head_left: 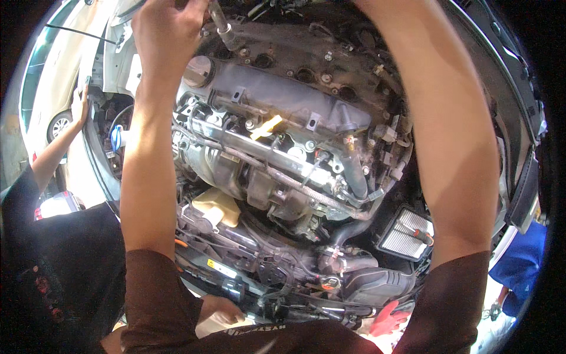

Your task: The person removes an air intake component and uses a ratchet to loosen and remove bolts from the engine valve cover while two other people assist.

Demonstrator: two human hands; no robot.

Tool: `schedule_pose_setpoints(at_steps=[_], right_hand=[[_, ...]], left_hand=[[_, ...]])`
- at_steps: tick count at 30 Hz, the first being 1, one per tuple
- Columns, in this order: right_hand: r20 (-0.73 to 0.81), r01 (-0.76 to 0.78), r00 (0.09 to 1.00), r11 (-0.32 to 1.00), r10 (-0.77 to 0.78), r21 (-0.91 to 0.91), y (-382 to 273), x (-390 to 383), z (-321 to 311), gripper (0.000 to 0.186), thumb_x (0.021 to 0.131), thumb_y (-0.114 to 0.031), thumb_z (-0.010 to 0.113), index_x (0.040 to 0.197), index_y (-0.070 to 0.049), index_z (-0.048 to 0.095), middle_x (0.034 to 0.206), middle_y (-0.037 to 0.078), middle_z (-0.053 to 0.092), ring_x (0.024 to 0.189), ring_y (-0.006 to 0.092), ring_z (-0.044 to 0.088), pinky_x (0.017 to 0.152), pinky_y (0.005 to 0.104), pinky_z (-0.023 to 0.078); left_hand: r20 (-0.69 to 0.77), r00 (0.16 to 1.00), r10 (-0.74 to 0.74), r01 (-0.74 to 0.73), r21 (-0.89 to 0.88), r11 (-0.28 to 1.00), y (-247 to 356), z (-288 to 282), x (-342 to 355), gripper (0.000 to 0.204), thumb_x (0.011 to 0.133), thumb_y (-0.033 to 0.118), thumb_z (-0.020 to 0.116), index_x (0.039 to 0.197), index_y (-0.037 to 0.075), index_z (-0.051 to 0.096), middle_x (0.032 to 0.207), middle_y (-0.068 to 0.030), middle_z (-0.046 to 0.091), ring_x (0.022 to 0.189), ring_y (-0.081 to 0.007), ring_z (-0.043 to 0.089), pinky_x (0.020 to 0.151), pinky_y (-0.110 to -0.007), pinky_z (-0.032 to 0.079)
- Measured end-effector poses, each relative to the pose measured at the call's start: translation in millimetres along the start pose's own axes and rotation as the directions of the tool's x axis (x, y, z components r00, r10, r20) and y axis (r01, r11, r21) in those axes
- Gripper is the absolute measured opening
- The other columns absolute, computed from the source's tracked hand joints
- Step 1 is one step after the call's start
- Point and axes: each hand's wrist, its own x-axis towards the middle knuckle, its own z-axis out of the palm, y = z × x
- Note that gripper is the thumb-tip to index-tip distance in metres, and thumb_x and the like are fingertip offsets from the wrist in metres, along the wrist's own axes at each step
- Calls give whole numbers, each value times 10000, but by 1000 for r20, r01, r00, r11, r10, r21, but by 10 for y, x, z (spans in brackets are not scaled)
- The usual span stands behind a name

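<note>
My left hand is at the top edge, its fingers partly cut off by the picture. They close around the upper part of a metal socket extension, whose lower end points down at the far left of the engine's top cover. Just below it is a round oil filler cap. My right forearm reaches up past the top edge, so the right hand is out of view. Between my arms lies the open engine, with several round holes along its top and a yellow dipstick handle.
A white pleated air filter sits at right, with a red-and-black-handled tool on it. A yellowish reservoir stands at front left. A co-worker's hand touches the car's left side. A red glove shows low; another person in blue is at right.
</note>
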Motion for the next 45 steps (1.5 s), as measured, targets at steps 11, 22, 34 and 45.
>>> schedule_pose_setpoints(at_steps=[11, 22, 34, 45], right_hand=[[187, -204, 964, 977, 189, 64, 80, 74, 614, 413, 876, -142, 731, 1248, 31, 683, 1116, 308, 744, 1114, 438, 723, 967, 494, 568], [575, -133, 800, 985, 173, -113, 433, 194, 1431, 370, 842, -183, 735, 1191, -61, 745, 1136, 218, 767, 1107, 395, 730, 960, 485, 571], [509, -396, 740, 896, 441, -201, 218, -20, 1369, 372, 845, -260, 781, 1137, -29, 772, 1095, 273, 765, 1050, 415, 756, 934, 488, 606], [517, -414, 756, 905, 402, -98, 204, -972, 795, 516, 914, -213, 741, 1366, 7, 623, 1114, 251, 747, 1055, 371, 742, 908, 460, 577]], left_hand=[[106, 990, -92, 84, 81, 993, -596, 10, -363, 266, 946, 301, 839, 1043, 55, 805, 864, -86, 789, 757, -149, 743, 715, -289, 546], [336, 828, -450, 336, 345, 876, -826, 154, -650, 477, 890, 481, 829, 1174, 99, 817, 989, -210, 801, 950, -357, 786, 875, -447, 589], [412, 829, -379, 233, 361, 903, -990, 290, -652, 417, 847, 412, 855, 1077, 65, 830, 980, -231, 783, 947, -415, 771, 884, -474, 600], [414, 826, -383, 269, 307, 913, -925, 233, -656, 397, 895, 416, 789, 1137, 102, 816, 1006, -244, 776, 1006, -405, 765, 924, -487, 600]])
